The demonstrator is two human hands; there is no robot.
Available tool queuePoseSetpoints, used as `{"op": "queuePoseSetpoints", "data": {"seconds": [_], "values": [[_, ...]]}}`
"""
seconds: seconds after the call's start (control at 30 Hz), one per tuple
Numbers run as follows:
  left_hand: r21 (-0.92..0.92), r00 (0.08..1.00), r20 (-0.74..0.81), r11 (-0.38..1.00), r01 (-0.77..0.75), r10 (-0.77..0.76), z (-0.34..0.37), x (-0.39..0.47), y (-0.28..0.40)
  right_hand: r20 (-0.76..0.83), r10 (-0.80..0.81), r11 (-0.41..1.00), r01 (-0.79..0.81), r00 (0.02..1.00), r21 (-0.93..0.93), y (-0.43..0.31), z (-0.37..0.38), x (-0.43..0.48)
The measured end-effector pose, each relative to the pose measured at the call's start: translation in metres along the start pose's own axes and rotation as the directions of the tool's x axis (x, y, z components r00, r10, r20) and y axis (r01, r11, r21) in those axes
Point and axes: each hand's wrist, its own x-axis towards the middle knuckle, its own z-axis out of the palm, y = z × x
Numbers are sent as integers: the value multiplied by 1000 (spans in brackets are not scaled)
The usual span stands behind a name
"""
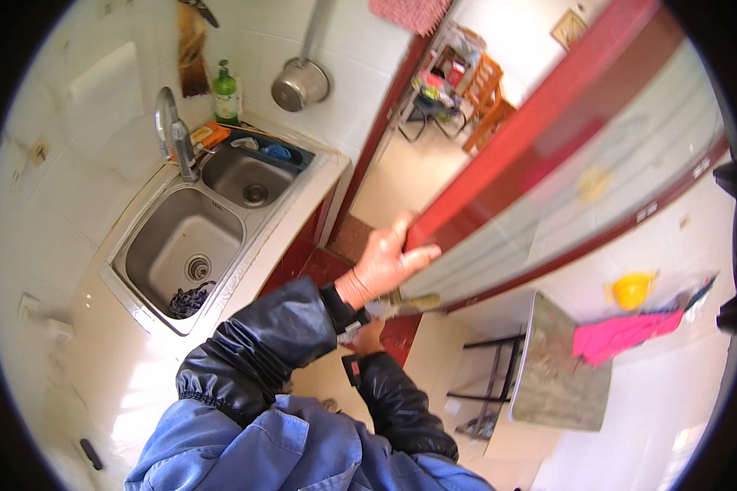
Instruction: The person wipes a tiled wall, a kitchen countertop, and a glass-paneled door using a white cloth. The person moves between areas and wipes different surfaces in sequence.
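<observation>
My left hand (382, 258) grips the edge of a red-framed door (497, 162) with a glazed panel, its thumb lying along the frame. Lower down, my right hand (368, 337) is partly hidden behind the left cuff, and its fingers are blurred. Close by it is a pale, yellowish brush-like thing (422, 301); whether the right hand holds it is unclear. Black sleeve covers (270, 337) reach over both forearms, above a blue jacket (233, 445).
To the left, a steel double sink (166, 233) with a faucet (184, 147) holds a dark mesh cloth (188, 301). A green bottle (225, 95) stands behind it; a metal ladle (300, 85) hangs nearby. A small table (559, 374) stands right. Chairs (485, 80) show through the doorway.
</observation>
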Motion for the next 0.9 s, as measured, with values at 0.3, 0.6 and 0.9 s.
{"op": "queuePoseSetpoints", "data": {"seconds": [0.3,0.6,0.9], "values": [[31,988,56,989,-144,142,11,-21,3,-22,-141,944,128,990,-303,-67,33,-97],[-1,962,114,968,-250,249,22,-57,20,-60,52,972,-65,997,-226,-36,-2,-92],[29,921,122,926,-376,370,41,-92,41,-98,50,962,-74,994,-263,-37,-34,-106]]}}
